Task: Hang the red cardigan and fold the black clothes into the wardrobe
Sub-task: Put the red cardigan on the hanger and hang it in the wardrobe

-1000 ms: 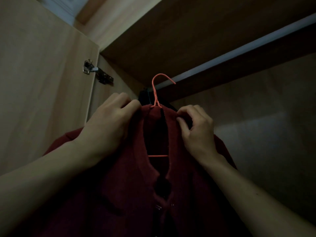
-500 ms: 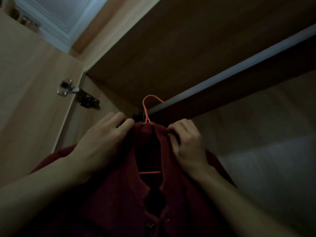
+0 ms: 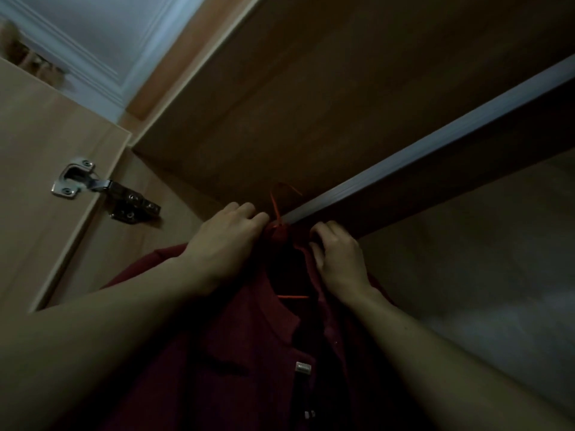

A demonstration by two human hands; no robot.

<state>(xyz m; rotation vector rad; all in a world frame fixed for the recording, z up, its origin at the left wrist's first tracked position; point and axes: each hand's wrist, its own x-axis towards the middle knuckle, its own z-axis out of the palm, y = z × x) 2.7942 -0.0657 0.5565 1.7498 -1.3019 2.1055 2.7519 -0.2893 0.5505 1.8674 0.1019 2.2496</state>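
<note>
Your left hand (image 3: 227, 244) grips the red cardigan (image 3: 249, 353) at the collar, just left of the hanger's neck, with the fingers curled into the cloth. Your right hand (image 3: 339, 259) pinches the collar edge on the other side. The cardigan sits on the orange hanger (image 3: 275, 203), held high inside the wardrobe, and its body hangs down between your forearms.

The main risk is letting go too soon. The hook is blurred against the near end of the rail (image 3: 435, 141), and you cannot tell from here whether it is over the rail or only beside it. Release before it seats and hanger and cardigan will likely drop together. You are also holding cloth, not wire, so the hanger could swivel inside the collar and turn its hook away from the rail. The front is open down to the metal clasp (image 3: 302, 367), so a sideways tug could pull one shoulder off the hanger. The dim light makes the hook harder to judge.

The top panel (image 3: 311, 88) sits close above the rail, so the hook has little room to rise and clear it. The open door (image 3: 46, 150) stands on your left, and its metal hinge (image 3: 102, 191) juts out apart from your left hand; a wide swing of that forearm could catch it. The side wall (image 3: 466, 259) closes in on the right. The black clothes are not in view.
</note>
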